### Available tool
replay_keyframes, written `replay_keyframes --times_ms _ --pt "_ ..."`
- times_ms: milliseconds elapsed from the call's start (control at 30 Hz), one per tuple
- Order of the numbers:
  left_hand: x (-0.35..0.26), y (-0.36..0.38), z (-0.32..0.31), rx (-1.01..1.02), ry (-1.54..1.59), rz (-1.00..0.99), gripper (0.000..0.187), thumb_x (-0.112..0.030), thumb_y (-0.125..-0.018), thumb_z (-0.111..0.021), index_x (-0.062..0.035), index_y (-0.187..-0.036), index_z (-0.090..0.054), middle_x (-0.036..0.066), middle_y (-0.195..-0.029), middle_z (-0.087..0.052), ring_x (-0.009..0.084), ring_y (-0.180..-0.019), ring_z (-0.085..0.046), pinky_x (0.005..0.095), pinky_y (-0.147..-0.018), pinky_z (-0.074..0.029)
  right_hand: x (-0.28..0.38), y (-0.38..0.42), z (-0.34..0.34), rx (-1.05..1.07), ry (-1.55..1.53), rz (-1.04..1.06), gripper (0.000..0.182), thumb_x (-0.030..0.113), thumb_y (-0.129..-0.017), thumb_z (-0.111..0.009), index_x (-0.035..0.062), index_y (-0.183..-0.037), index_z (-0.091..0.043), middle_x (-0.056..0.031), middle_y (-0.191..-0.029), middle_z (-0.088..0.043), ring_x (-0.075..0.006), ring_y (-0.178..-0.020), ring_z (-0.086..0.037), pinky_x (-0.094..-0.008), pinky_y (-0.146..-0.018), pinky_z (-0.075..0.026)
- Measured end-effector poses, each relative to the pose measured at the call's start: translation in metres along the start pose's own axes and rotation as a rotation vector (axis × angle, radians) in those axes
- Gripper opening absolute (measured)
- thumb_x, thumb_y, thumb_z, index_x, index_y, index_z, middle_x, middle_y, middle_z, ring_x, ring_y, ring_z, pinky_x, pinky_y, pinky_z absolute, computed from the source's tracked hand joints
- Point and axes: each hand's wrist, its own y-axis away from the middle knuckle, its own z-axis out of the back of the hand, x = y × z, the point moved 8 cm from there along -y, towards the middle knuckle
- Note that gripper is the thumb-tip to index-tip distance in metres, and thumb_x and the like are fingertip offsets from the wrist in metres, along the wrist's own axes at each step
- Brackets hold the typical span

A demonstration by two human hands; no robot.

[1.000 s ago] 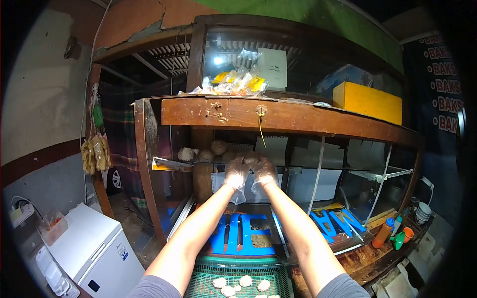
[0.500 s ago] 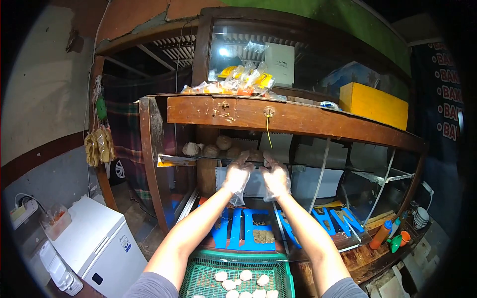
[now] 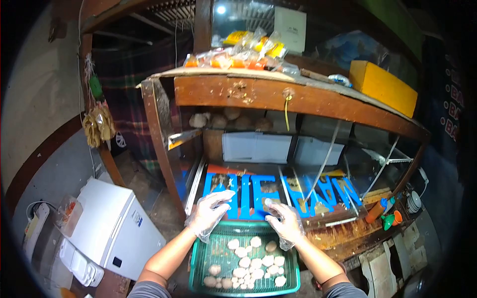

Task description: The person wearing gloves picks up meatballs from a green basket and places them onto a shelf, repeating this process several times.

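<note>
Both of my hands wear loose clear plastic gloves and hover over the far rim of a green plastic basket (image 3: 193,258). My left hand (image 3: 211,211) is at the left, its fingers apart and nothing in it. Opposite it, my right hand (image 3: 285,223) has its fingers bent and spread, also holding nothing. Pale meatballs (image 3: 257,263) of several sizes lie loose in the basket below. Larger meatballs (image 3: 218,120) sit in a row on the shelf inside the wood-framed glass display case (image 3: 228,94).
Blue lettering (image 3: 263,186) marks the case's lower panel. Plastic packets (image 3: 248,54) and a yellow box (image 3: 382,89) rest on top. A white chest freezer (image 3: 117,223) stands left; squeeze bottles (image 3: 376,211) and stacked bowls (image 3: 413,202) stand right.
My hands have drawn back from the shelf and come down over the basket, moving apart. The view has tilted downward, showing more of the basket.
</note>
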Motion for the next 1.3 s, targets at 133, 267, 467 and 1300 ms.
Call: replay_keyframes --times_ms 133,267,467,1300 --pt "0.0 0.057 0.01 0.034 -0.029 0.117 0.034 0.002 -0.084 -0.067 -0.0004 -0.118 -0.067 0.014 -0.122 -0.065 0.0198 -0.109 -0.064 0.0324 -0.094 -0.052 0.005 0.043 -0.018 0.009 -0.09 -0.12 0.04 0.01 -0.078 -0.076 0.0016 -0.116 -0.066 -0.0138 -0.11 -0.069 -0.0238 -0.097 -0.068 -0.0336 -0.085 -0.054" --pt "0.001 0.107 0.009 0.098 -0.027 0.177 0.031 0.0 -0.083 -0.067 0.0035 -0.114 -0.067 0.017 -0.12 -0.066 0.0224 -0.108 -0.064 0.0331 -0.092 -0.052 0.017 0.078 -0.031 0.003 -0.12 -0.157 0.04 0.007 -0.079 -0.074 0.0011 -0.117 -0.066 -0.0146 -0.11 -0.068 -0.024 -0.096 -0.067 -0.0339 -0.086 -0.054" --pt "0.007 0.161 0.018 0.122 0.011 0.21 0.026 -0.004 -0.085 -0.066 0.0056 -0.109 -0.067 0.019 -0.117 -0.065 0.0264 -0.106 -0.064 0.0353 -0.093 -0.05 0.001 0.128 -0.055 -0.146 -0.273 -0.393 0.036 0.005 -0.083 -0.072 -0.0036 -0.117 -0.064 -0.008 -0.095 -0.067 -0.0154 -0.086 -0.064 -0.0296 -0.08 -0.052" --pt "0.028 0.188 0.003 0.011 0.173 0.332 0.024 0.002 -0.085 -0.062 0.008 -0.109 -0.066 0.018 -0.108 -0.066 0.0215 -0.1 -0.066 0.0305 -0.088 -0.053 -0.014 0.196 0.002 -0.311 -0.139 -0.637 0.036 0.009 -0.088 -0.067 -0.007 -0.12 -0.062 -0.0131 -0.103 -0.07 -0.0176 -0.094 -0.066 -0.0304 -0.086 -0.051"
